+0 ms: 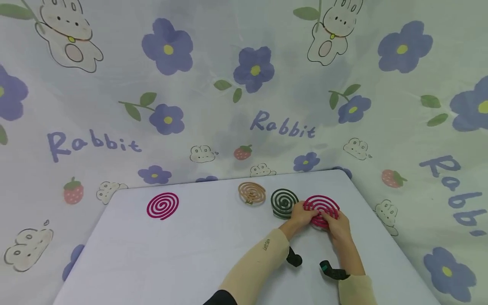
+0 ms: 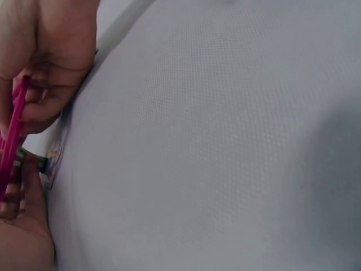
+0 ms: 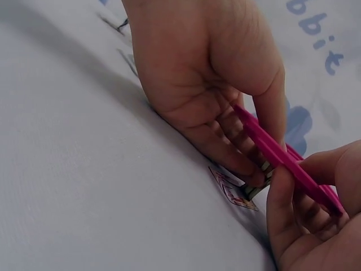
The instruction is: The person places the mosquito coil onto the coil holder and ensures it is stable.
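Both hands grip a pink spiral coil (image 1: 321,202) at the right side of the table. My left hand (image 1: 302,215) holds its left edge, with the thumb on top, and my right hand (image 1: 340,226) holds its right lower side likewise. Seen from the side, the pink coil (image 3: 276,155) is a thin disc between the fingers and thumbs. Fingers also touch a small greenish piece (image 3: 260,182) under it, beside a small printed patch (image 3: 228,189). A dark green spiral coil (image 1: 280,207) lies just left of my left hand.
A tan spiral coil (image 1: 251,192) with a small metallic piece at its lower edge lies left of the green one. Another pink spiral (image 1: 162,206) lies far left on the white table (image 1: 152,262). A patterned cloth (image 1: 213,123) hangs behind.
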Available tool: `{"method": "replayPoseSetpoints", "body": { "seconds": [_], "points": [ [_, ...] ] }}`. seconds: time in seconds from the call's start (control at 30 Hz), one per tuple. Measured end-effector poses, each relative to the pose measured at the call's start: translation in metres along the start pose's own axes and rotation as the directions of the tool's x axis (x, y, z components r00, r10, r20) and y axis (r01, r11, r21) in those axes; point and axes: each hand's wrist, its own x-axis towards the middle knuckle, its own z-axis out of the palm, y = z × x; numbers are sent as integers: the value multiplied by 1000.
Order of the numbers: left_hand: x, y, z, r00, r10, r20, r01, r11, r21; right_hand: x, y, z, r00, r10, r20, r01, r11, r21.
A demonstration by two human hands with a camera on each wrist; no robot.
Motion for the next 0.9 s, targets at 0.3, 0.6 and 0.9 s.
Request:
{"method": "replayPoseSetpoints", "body": {
  "seconds": [0.3,0.6,0.9],
  "points": [
    [-7,1,19,999,-19,28,19,1000,-10,-6,4,-22,1000,29,-1,-29,998,51],
    [2,0,-3,1000,-12,9,12,1000,9,5,0,0,999,33,30,-36,992,120],
    [2,1,-5,999,-15,40,15,1000,12,6,-5,1,998,63,28,-66,991,113]
  ]
}}
